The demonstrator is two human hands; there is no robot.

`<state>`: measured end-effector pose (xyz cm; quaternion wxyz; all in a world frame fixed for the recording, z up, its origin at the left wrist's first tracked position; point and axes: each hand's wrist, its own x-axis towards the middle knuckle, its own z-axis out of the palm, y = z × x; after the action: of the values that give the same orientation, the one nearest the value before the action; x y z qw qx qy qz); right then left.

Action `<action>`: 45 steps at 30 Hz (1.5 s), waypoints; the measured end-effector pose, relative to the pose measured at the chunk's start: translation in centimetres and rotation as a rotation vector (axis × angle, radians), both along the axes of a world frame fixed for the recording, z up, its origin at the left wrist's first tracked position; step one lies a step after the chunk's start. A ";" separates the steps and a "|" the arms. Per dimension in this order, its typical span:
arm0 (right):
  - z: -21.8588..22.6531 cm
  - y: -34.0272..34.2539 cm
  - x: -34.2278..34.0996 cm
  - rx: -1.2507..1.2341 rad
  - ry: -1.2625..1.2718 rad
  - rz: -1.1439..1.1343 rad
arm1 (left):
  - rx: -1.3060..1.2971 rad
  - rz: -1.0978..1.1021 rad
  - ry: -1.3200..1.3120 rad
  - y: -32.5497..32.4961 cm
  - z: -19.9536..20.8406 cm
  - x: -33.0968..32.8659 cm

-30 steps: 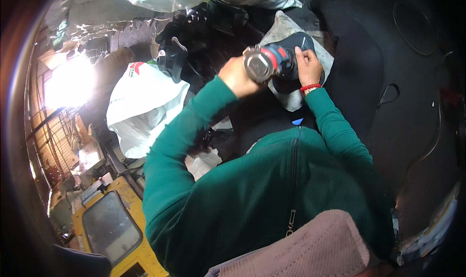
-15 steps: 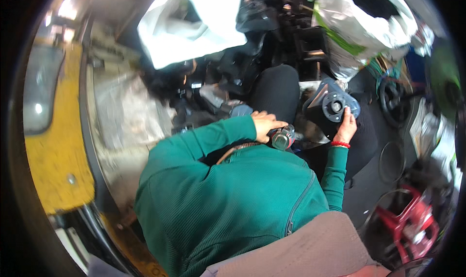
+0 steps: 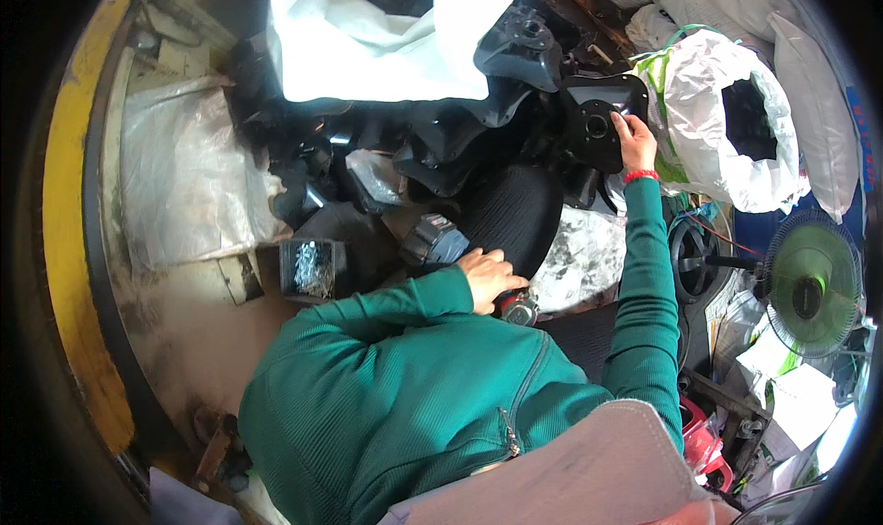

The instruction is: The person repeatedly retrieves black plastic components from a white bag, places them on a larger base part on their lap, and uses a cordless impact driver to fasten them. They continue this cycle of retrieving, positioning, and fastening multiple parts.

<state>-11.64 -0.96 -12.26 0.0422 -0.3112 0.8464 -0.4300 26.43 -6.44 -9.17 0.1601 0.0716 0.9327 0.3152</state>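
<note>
My left hand [image 3: 487, 276] is closed over a small power tool [image 3: 518, 311] whose round metal end pokes out below the fingers, close to my chest. My right hand [image 3: 635, 138], with a red band at the wrist, is stretched far forward. It grips the edge of a flat black plastic part [image 3: 593, 120] with a round hole, which lies on a heap of similar black parts [image 3: 460, 148]. A dark ribbed black piece [image 3: 515, 212] lies between the two hands, and a grey block-shaped object [image 3: 432, 240] lies just left of my left hand.
A small box of metal screws [image 3: 313, 269] stands to the left. White plastic sacks [image 3: 736, 120] with black parts stand at the right, and another white sack [image 3: 368, 37] lies behind. A green fan [image 3: 809, 286] is at the far right, and a yellow rim [image 3: 74, 203] runs down the left.
The view swung round. My right arm stretched out from the part near my lap to a black part on the heap. My left hand stayed low with the tool.
</note>
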 end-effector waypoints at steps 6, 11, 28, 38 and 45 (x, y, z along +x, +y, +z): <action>-8.6 -2.9 -5.3 -0.355 -0.502 -0.278 | 0.045 -0.007 0.060 -1.8 -0.6 -0.4; -17.1 -1.2 -2.9 0.038 -0.337 -0.502 | 0.086 -0.058 0.020 -1.7 -1.1 -1.9; 12.8 9.6 -20.4 0.265 0.254 -0.374 | 0.135 1.309 0.197 -44.9 -7.1 -17.1; 8.7 5.0 -21.6 0.149 0.014 -0.527 | 0.090 1.296 0.168 -49.2 -11.0 -20.5; 13.2 15.7 -12.6 -0.398 0.173 -0.197 | -0.303 1.074 0.102 -46.7 -9.9 -22.1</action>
<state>-24.22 14.73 0.89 -0.1349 -0.2649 0.7716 -0.5623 4.33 -53.18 -19.03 -0.0595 -0.4220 0.8797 0.2110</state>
